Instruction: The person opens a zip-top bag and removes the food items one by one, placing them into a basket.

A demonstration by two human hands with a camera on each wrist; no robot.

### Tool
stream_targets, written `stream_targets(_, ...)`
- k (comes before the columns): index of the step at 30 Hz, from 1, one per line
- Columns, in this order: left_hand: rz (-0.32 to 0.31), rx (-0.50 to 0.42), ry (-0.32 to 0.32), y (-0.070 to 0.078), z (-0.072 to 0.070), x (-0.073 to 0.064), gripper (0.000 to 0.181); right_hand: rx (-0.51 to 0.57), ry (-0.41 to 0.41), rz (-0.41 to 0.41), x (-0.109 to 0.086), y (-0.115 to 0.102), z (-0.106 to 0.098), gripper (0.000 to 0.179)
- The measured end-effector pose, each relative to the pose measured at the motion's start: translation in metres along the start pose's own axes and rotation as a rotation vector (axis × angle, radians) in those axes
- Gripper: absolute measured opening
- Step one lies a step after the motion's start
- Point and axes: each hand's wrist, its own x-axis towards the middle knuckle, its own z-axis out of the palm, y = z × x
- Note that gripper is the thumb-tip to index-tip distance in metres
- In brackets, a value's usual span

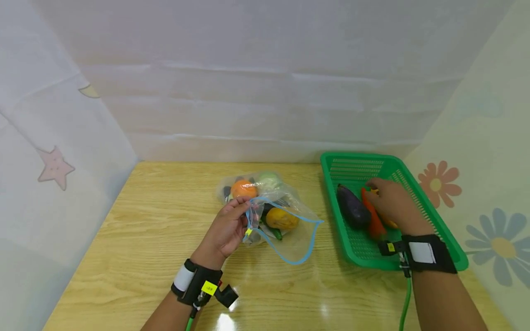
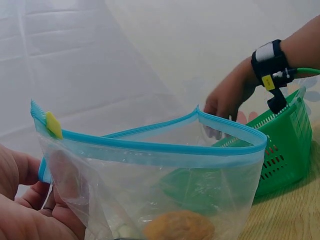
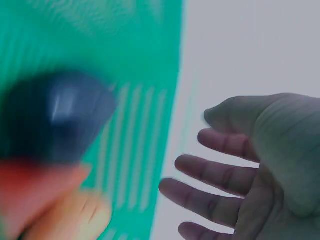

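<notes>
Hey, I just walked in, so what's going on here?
A person's left hand pinches the edge of a clear plastic bag with a blue rim, its mouth open. The bag holds a round orange item, a round pale green one and an oblong yellow one, among others. The right hand is over a green plastic basket, fingers apart, holding nothing. There lie a dark purple eggplant and a long red vegetable.
</notes>
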Motion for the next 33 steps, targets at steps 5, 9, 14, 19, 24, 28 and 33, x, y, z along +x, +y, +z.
stream_targets(5, -0.005, 0.016, -0.040, 0.000, 0.002, 0.000, 0.007, 0.044, 0.272, -0.180, -0.017, -0.063, 0.013, 0.015)
stream_targets(9, -0.002, 0.033, -0.039, 0.001, 0.003, 0.000, 0.007, 0.069, 0.465, -0.387, -0.029, -0.112, 0.028, 0.007)
stream_targets(14, 0.000, 0.050, -0.066, 0.000, 0.006, 0.001, 0.009, 0.159, 0.397, -0.600, -0.041, -0.154, 0.048, 0.016)
stream_targets(19, 0.002, 0.067, -0.095, -0.004, 0.010, 0.001, 0.010, 0.147, 0.127, -0.634, -0.035, -0.165, 0.062, 0.013)
stream_targets(24, -0.014, 0.055, -0.097, -0.005, 0.012, -0.001, 0.011, 0.091, 0.015, -0.615, -0.024, -0.163, 0.079, 0.025)
stream_targets(28, -0.018, 0.052, -0.096, -0.006, 0.013, -0.001, 0.011, 0.041, 0.000, -0.539, -0.016, -0.163, 0.091, 0.031)
stream_targets(33, -0.025, 0.046, -0.085, -0.006, 0.014, -0.001, 0.012, -0.066, 0.002, -0.453, -0.005, -0.163, 0.103, 0.050)
